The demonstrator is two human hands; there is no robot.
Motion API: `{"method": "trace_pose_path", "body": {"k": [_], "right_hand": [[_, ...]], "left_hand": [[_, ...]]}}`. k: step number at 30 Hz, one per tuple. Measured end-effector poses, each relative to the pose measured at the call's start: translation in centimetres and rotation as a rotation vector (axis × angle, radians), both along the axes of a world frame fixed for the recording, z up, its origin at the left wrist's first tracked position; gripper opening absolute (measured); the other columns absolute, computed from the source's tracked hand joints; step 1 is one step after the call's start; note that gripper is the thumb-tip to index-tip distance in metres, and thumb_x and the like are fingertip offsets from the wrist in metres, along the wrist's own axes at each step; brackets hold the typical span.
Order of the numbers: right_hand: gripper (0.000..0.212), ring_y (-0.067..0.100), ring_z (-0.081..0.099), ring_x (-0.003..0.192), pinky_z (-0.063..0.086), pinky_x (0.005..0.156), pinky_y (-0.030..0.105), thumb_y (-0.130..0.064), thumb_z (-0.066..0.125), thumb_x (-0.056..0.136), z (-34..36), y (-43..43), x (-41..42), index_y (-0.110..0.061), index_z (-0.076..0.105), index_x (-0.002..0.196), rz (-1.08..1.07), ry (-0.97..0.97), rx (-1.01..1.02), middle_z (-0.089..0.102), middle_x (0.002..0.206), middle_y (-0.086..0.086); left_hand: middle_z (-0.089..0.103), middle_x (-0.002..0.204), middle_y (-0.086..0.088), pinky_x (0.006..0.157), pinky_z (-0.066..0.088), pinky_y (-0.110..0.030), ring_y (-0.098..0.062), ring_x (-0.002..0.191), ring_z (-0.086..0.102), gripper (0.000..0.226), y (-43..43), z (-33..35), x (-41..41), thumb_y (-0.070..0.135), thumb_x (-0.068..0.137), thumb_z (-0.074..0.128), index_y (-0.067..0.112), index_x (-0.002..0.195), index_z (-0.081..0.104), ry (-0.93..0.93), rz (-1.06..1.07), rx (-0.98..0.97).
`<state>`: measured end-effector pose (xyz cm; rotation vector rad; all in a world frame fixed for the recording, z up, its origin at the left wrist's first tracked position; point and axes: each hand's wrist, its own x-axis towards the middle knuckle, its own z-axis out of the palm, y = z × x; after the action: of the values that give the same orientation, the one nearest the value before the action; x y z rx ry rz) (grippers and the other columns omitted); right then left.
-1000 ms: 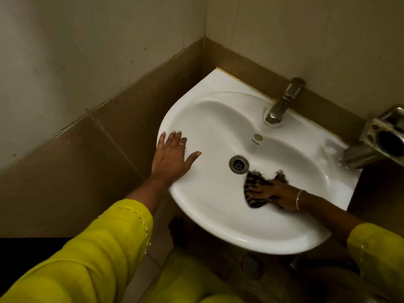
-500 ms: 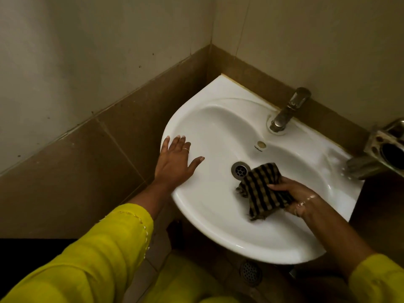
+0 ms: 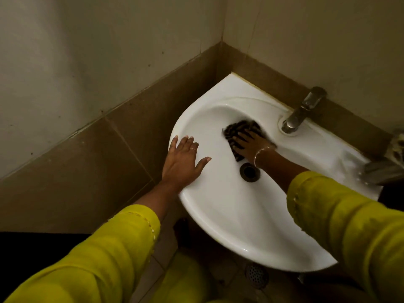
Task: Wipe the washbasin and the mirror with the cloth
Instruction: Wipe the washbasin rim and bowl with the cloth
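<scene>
Head view: right hand presses cloth flat, fingers spread, against washbasin far wall; left hand, open, braces rim. Mirror unseen, likely pending.

Bowl front: the washbasin lay bare and open between the drain and the near rim.
Bowl back: the right hand and cloth filled it.
Left rim: the left hand lay flat across it.
Back ledge: the tap stood there, spout overhanging the bowl.
Sides: 2 walls met behind the basin.
</scene>
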<state>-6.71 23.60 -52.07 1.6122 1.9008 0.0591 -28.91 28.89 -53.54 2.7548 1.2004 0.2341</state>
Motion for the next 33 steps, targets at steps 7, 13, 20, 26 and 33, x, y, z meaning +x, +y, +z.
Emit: {"method": "trace_pose_path", "body": {"k": [7, 13, 20, 26, 33], "right_hand": [[0.056, 0.026, 0.045, 0.129, 0.035, 0.106, 0.042, -0.019, 0.067, 0.079, -2.0, -7.1, 1.7, -0.016, 0.05, 0.132, -0.002, -0.089, 0.105, 0.048, 0.139, 0.01], [0.056, 0.042, 0.056, 0.113, 0.044, 0.088, 0.059, -0.008, 0.077, 0.07, -4.8, -12.5, 2.2, -0.011, 0.059, 0.123, -0.398, 0.224, 0.05, 0.056, 0.13, 0.017], [0.05, 0.032, 0.035, 0.133, 0.028, 0.111, 0.038, -0.034, 0.03, 0.099, -4.1, -12.6, -2.9, -0.006, 0.031, 0.141, -0.878, 0.376, -0.05, 0.033, 0.146, 0.019], [0.062, 0.03, 0.029, 0.135, 0.022, 0.113, 0.039, -0.06, 0.028, 0.09, -3.3, -9.7, -7.0, -0.022, 0.042, 0.137, -1.056, 0.747, -0.098, 0.034, 0.148, 0.011], [0.052, 0.028, 0.058, 0.087, 0.051, 0.064, 0.029, 0.018, 0.028, 0.075, -0.3, -8.2, -8.5, -0.01, 0.058, 0.106, -1.679, 2.304, 0.187, 0.063, 0.09, 0.01]], "left_hand": [[0.04, 0.144, -0.015, 0.114, -0.003, -0.036, -0.022, 0.139, 0.027, 0.077, -0.1, 0.1, -0.1, 0.061, 0.083, 0.019, 0.006, 0.129, 0.047, 0.006, 0.004, 0.003], [0.042, 0.143, -0.015, 0.111, -0.006, -0.033, -0.023, 0.138, 0.03, 0.081, 0.0, 0.1, 0.0, 0.063, 0.081, 0.015, 0.005, 0.128, 0.048, 0.016, -0.005, 0.027], [0.045, 0.139, -0.018, 0.113, 0.001, -0.039, -0.026, 0.136, 0.033, 0.086, 0.0, -0.1, 0.0, 0.064, 0.078, 0.014, 0.002, 0.125, 0.05, 0.008, -0.011, 0.019], [0.042, 0.142, -0.018, 0.114, 0.001, -0.04, -0.025, 0.137, 0.031, 0.076, -0.2, 0.0, 0.1, 0.059, 0.083, 0.022, 0.002, 0.127, 0.049, -0.011, -0.01, 0.002], [0.034, 0.148, -0.014, 0.115, -0.004, -0.038, -0.022, 0.141, 0.021, 0.088, -0.5, 0.8, 0.0, 0.06, 0.077, 0.002, 0.005, 0.135, 0.039, -0.081, -0.015, -0.041]]}}
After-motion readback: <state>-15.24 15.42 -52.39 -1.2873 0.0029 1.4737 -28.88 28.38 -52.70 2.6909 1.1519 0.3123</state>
